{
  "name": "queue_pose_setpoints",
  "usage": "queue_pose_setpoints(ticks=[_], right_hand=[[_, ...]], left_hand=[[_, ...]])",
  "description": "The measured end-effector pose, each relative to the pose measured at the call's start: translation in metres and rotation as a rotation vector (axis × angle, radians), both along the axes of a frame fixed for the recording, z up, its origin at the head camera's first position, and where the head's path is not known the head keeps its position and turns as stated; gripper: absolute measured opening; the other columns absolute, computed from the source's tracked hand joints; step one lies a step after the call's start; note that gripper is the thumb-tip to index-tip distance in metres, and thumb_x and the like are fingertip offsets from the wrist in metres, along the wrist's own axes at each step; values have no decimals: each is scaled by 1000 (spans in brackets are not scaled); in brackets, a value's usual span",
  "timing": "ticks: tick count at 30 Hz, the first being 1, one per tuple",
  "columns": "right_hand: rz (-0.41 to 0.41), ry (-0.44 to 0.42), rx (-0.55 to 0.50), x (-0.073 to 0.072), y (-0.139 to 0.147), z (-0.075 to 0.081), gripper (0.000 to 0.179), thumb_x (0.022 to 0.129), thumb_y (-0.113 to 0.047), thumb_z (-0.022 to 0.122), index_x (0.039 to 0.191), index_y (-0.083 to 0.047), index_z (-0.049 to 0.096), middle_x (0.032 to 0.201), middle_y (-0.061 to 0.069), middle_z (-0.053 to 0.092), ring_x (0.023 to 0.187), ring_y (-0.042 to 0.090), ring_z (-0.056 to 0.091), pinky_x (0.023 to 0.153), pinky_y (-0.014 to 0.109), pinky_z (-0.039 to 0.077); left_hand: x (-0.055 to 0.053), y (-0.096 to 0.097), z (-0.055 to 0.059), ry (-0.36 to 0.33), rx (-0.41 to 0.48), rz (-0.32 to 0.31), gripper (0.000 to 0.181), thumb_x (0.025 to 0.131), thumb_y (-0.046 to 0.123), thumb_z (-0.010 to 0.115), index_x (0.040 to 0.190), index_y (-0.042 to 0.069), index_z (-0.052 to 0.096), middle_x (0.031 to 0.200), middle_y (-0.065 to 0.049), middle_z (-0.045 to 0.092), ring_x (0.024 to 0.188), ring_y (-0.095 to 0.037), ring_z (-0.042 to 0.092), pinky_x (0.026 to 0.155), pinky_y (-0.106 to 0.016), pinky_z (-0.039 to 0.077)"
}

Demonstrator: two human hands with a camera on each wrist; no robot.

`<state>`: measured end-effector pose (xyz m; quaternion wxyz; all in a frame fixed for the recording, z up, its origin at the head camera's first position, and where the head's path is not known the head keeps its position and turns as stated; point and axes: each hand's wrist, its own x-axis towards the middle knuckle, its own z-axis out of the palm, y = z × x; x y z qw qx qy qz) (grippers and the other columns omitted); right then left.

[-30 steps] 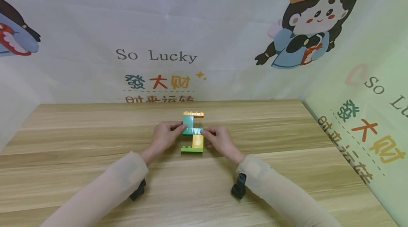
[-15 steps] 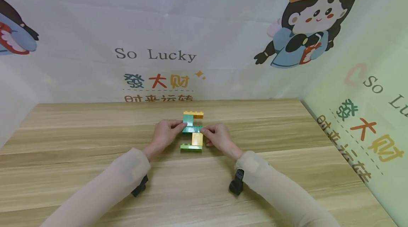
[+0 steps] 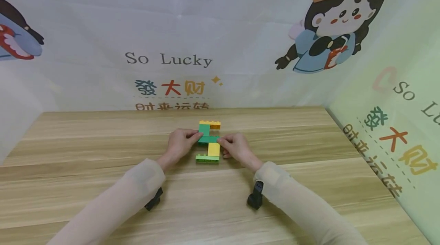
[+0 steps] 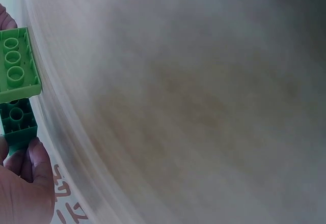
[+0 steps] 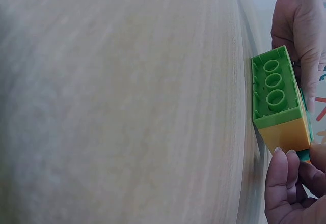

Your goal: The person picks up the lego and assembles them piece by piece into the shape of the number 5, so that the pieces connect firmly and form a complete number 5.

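Observation:
Both hands hold one stack of toy building bricks. Topmost is a long orange-yellow brick (image 3: 209, 123), with a green block (image 3: 204, 128) under its left end. Below runs a long green brick (image 3: 209, 139), then a yellow block (image 3: 214, 149) and a long light green brick (image 3: 207, 158) at the bottom. My left hand (image 3: 179, 143) pinches the left side near the green block. My right hand (image 3: 238, 149) pinches the right end of the long green brick. The wrist views show the hollow underside of the light green brick (image 4: 16, 66), so the stack is lifted and tilted.
A wood-grain table (image 3: 206, 206) spreads around the hands. Behind it hangs a white printed cloth (image 3: 247, 54) with cartoon figures and lettering, and a similar cloth wall (image 3: 405, 96) closes the right side. A black wrist camera (image 3: 255, 197) hangs under the right sleeve.
The stack has tipped slightly, so the undersides of its long bricks now show in the head view. Both hands keep their pinch, and the left forearm has shifted a little to the right.

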<state>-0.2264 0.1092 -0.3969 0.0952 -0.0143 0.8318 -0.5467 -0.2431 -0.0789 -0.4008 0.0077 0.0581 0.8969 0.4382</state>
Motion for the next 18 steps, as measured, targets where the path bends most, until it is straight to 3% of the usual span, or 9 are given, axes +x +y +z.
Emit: queue_pose_setpoints(ticks=[10, 18], right_hand=[[-3, -24, 2, -2, 0, -1, 26, 95, -14, 56, 110, 6, 66, 75, 7, 61, 57, 9, 53, 54, 22, 54], [-7, -40, -3, -3, 0, -2, 26, 95, -14, 56, 110, 5, 66, 75, 7, 60, 56, 8, 52, 53, 21, 53]], left_hand=[[1, 1, 3, 12, -13, 17, 31, 92, 31, 61, 107, 5, 71, 116, -12, 66, 114, -28, 58, 93, -42, 47], [-3, 1, 1, -27, -26, 11, 30, 94, 26, 59, 110, 4, 69, 119, -12, 64, 116, -28, 56, 95, -43, 46]])
